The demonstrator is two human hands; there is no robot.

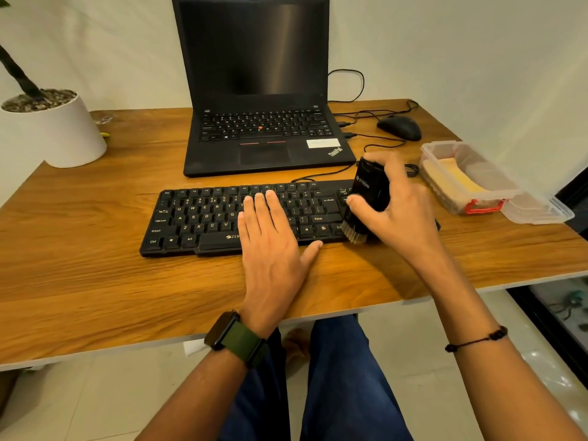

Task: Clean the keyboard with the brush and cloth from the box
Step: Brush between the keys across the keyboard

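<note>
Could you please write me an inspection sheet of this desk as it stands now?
Surface: wooden desk, grain visible.
Job's things: black keyboard lies flat; black brush has its bristles down on the keyboard's right end; clear plastic box is open, its lid beside it, a yellowish cloth inside.
Clutter: ThinkPad laptop with dark screen, black mouse, white plant pot.
Hands: left hand lies flat on the keys; right hand grips the brush.
Cables: black cables run behind the laptop.
Surroundings: pale wall, tiled floor.
</note>
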